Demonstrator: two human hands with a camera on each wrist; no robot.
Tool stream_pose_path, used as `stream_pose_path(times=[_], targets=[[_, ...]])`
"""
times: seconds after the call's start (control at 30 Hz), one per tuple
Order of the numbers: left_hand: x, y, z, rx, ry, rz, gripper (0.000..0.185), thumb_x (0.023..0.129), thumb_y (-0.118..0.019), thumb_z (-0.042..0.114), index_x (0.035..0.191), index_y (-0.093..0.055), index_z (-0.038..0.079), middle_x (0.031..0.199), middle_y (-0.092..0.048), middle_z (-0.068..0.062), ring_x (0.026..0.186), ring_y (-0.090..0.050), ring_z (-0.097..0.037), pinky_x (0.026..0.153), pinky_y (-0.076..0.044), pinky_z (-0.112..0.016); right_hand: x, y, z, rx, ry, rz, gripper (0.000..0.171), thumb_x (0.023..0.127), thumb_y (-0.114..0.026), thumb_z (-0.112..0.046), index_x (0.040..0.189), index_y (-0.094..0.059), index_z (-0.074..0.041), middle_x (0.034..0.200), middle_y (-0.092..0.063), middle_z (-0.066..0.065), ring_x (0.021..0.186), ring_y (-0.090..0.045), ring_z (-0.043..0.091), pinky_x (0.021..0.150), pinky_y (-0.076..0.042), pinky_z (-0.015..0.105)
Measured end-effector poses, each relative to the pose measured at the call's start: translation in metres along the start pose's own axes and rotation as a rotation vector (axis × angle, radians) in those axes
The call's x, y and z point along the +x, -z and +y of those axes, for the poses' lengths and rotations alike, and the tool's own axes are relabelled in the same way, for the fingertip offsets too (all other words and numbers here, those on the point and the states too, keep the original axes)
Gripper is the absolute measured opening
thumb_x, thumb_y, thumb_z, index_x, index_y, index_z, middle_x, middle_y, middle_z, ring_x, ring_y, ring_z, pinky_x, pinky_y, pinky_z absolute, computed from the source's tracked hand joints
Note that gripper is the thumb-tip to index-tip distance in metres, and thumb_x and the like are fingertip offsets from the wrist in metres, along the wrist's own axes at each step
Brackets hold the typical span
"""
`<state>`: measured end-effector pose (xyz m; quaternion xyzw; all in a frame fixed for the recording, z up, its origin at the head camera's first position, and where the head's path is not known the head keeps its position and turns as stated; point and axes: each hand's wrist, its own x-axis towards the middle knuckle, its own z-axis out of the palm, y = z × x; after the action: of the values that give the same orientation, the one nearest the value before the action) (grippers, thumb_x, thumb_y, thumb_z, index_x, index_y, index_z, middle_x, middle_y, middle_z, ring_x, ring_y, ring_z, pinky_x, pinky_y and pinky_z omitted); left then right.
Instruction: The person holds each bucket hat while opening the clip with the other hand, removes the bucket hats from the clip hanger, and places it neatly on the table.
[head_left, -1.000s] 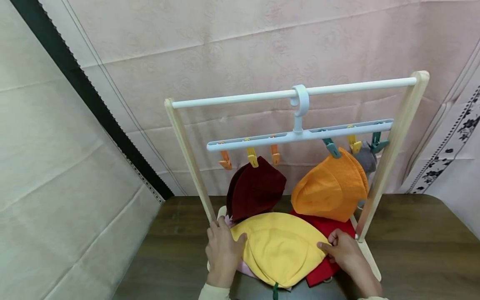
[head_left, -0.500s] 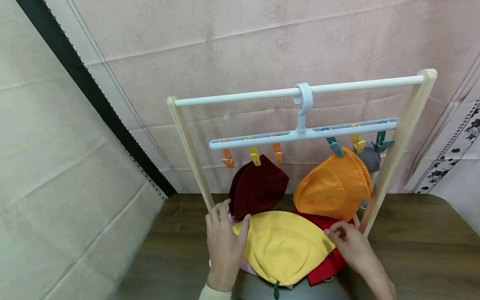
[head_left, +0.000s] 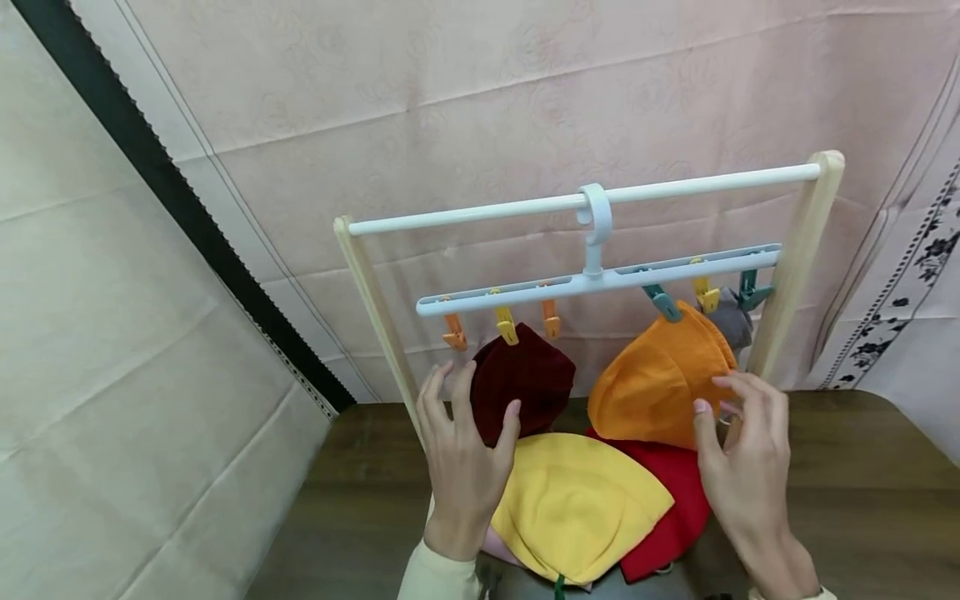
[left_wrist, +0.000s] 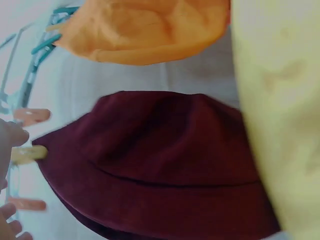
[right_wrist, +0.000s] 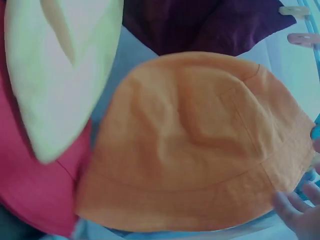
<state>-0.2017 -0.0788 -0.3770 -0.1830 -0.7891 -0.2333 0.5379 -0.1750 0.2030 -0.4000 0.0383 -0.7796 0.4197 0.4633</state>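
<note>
Head view showed the left hand (head_left: 463,450), fingers spread, holding nothing, just before the maroon hat (head_left: 525,379) clipped left. The right hand (head_left: 746,450), equally apart, hovered beside the orange hat (head_left: 660,383), hung right.

A dark maroon bucket hat (head_left: 525,379) hangs by its brim from a yellow clip (head_left: 507,327) on a pale blue hanger bar (head_left: 600,279), crown drooping downward. To its right an orange bucket hat (head_left: 660,379) hangs from a teal clip (head_left: 664,302) on the same bar, tilted, with its crown pointing down and left. Both hats are soft fabric and hang just above a yellow hat (head_left: 577,504) lying flat on the counter, which partly covers a red hat (head_left: 686,500) beneath it.
</note>
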Motion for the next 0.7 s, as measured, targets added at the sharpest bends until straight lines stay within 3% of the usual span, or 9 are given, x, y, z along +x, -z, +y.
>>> stream_pose_path(times=[0.13,0.27,0.33,0.4,0.5,0.6,0.7], targets=[[0.028,0.001,0.007,0.060,-0.113,0.035,0.070,0.093,-0.079,0.034,0.150,-0.053,0.003,0.152,-0.045,-0.028,0.143,-0.040,-0.050,0.118,-0.034,-0.060,0.015,-0.002,0.000,-0.008,0.110,0.006,0.052,0.090,-0.071,0.014,0.139,-0.053,0.014,0.148,-0.045,0.034,0.126,-0.050,0.047,0.102,-0.031,0.004],[0.054,-0.004,0.017,0.140,-0.137,-0.005,0.079,0.090,-0.084,0.035,0.156,-0.048,0.011,0.162,-0.037,-0.023,0.150,-0.031,-0.048,0.121,-0.028,-0.062,0.028,-0.005,0.000,-0.026,0.095,-0.068,0.067,0.094,-0.071,0.008,0.155,-0.043,0.007,0.161,-0.036,0.029,0.131,-0.050,0.051,0.106,-0.028,0.003],[0.063,-0.009,0.023,0.191,-0.125,-0.042,0.083,0.090,-0.084,0.039,0.160,-0.044,0.017,0.167,-0.032,-0.020,0.152,-0.027,-0.047,0.121,-0.026,-0.063,0.033,-0.006,-0.001,-0.031,0.058,-0.100,0.072,0.096,-0.070,0.005,0.160,-0.038,0.004,0.165,-0.030,0.027,0.135,-0.047,0.052,0.117,-0.035,0.019],[0.069,-0.013,0.028,0.236,-0.116,-0.083,0.086,0.090,-0.083,0.043,0.162,-0.042,0.023,0.170,-0.028,-0.017,0.154,-0.024,-0.046,0.122,-0.024,-0.062,0.036,-0.006,-0.001,-0.034,0.014,-0.133,0.076,0.097,-0.071,0.001,0.163,-0.033,0.001,0.168,-0.024,0.026,0.141,-0.042,0.054,0.120,-0.039,0.042],[0.072,-0.018,0.033,0.286,-0.115,-0.126,0.086,0.091,-0.081,0.048,0.163,-0.041,0.026,0.171,-0.028,-0.016,0.155,-0.024,-0.045,0.123,-0.024,-0.061,0.039,-0.006,-0.002,-0.048,-0.053,-0.205,0.080,0.099,-0.070,-0.004,0.165,-0.025,0.002,0.171,-0.014,0.026,0.151,-0.027,0.055,0.109,-0.033,0.075],[0.074,-0.021,0.034,0.294,-0.117,-0.146,0.083,0.090,-0.081,0.048,0.161,-0.045,0.025,0.166,-0.034,-0.019,0.154,-0.026,-0.045,0.126,-0.023,-0.059,0.041,-0.006,-0.002,-0.080,-0.097,-0.285,0.083,0.101,-0.070,-0.008,0.165,-0.020,0.004,0.172,-0.006,0.029,0.155,-0.017,0.054,0.110,-0.028,0.078],[0.074,-0.023,0.032,0.278,-0.116,-0.158,0.080,0.091,-0.081,0.046,0.160,-0.046,0.024,0.160,-0.038,-0.021,0.154,-0.026,-0.045,0.128,-0.021,-0.056,0.043,-0.005,-0.001,-0.116,-0.110,-0.327,0.084,0.100,-0.072,-0.010,0.164,-0.021,0.007,0.170,-0.003,0.033,0.153,-0.017,0.056,0.109,-0.028,0.079]])
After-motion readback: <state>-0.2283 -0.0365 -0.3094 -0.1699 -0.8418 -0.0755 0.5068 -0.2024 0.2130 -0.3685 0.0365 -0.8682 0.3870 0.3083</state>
